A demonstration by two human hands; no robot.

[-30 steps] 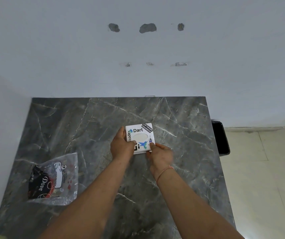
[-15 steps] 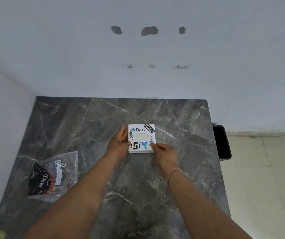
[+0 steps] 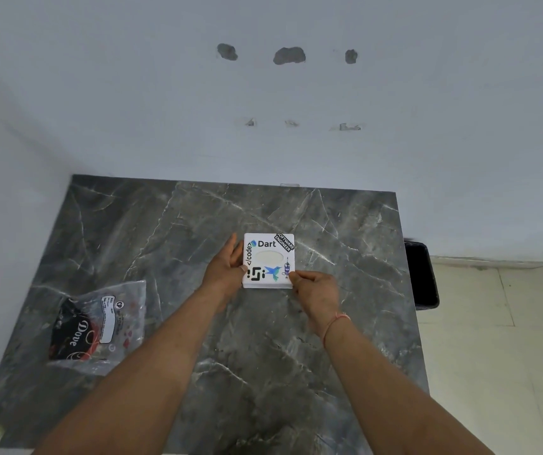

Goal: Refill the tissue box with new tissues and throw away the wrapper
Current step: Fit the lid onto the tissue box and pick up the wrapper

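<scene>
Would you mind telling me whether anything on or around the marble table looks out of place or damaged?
The wrapper lies crumpled at the table's left side, not yet thrown away. The wall behind has three rough holes and scuffed patches.

Dark marble table point(image 3: 345, 323): white tissue box point(image 3: 268, 261) centre, wrapper point(image 3: 99, 323) left.

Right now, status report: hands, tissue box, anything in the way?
Left hand and right hand both gripping tissue box, flat on table. Wrapper lying at left. Nothing blocking.
</scene>
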